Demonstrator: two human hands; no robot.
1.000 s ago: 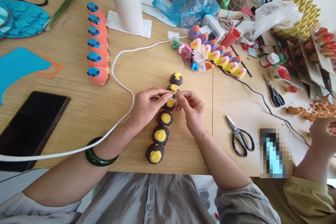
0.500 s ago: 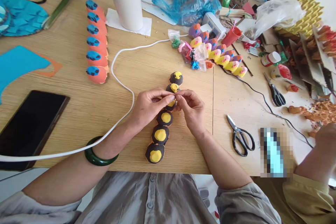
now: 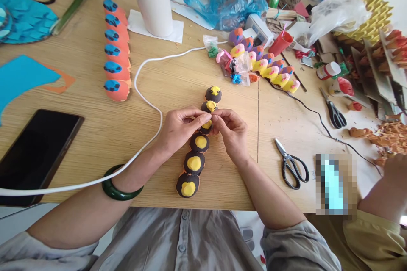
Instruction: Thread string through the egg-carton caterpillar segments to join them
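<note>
A row of black domes (image 3: 194, 161), each with a yellow patch on top, runs up the table in front of me. It looks like a painted strip of egg carton. The far dome carries small black dots on its yellow patch. Over the upper part of the row, my left hand (image 3: 182, 129) pinches with thumb and forefinger. My right hand (image 3: 231, 132) pinches against it, fingertips touching. Whatever lies between the fingertips is too small to make out. The hands partly cover the second and third domes. A dark green bangle (image 3: 122, 184) circles my left wrist.
A white cable (image 3: 149, 101) crosses over my left forearm. Scissors (image 3: 290, 165) lie right of my hands. An orange-and-blue strip (image 3: 117, 65), a white bottle (image 3: 152, 4) and a phone (image 3: 38, 152) are leftward. Clay packets (image 3: 233, 65) lie behind. Another person's arm (image 3: 384, 190) is at right.
My hands stay pinched together over the row, with barely any shift. At the right edge, the other person's hand and arm have moved slightly.
</note>
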